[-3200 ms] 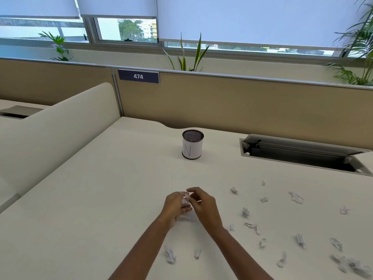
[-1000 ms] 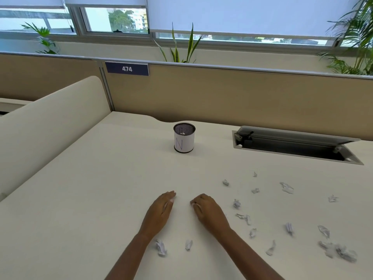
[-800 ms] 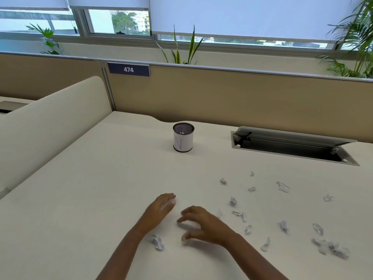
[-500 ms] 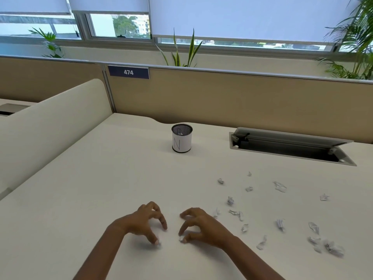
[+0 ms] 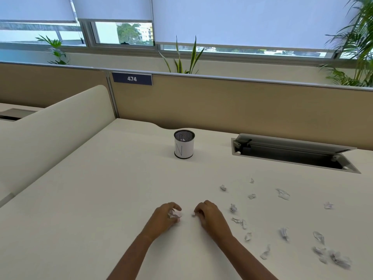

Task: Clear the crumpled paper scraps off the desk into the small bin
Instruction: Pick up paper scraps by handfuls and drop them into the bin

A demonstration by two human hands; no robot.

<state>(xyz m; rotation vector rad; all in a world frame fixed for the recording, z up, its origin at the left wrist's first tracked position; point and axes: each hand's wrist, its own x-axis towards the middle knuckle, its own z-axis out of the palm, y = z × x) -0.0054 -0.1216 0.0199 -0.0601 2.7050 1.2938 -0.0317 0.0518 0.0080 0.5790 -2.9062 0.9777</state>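
The small bin [image 5: 183, 145], a black mesh cup wrapped in white paper marked N, stands upright on the cream desk [image 5: 101, 199], well beyond both hands. My left hand [image 5: 163, 218] is curled around crumpled paper scraps [image 5: 174, 214] that show white between its fingers. My right hand [image 5: 207, 216] sits a little to the right, fingers closed on a small scrap [image 5: 193, 214] at its fingertips. Several more crumpled scraps [image 5: 233, 208] lie scattered over the desk to the right of my right hand, out to a cluster [image 5: 335, 258] near the right edge.
An open cable hatch [image 5: 292, 153] with a raised lid is sunk into the desk at the back right. A tan partition [image 5: 232, 104] closes the far side, a cream divider [image 5: 50, 128] the left. Plants stand behind the partition.
Both hands dropped to two scraps near the front edge, pinched them up and drew forward again. Those two scraps no longer lie on the desk.
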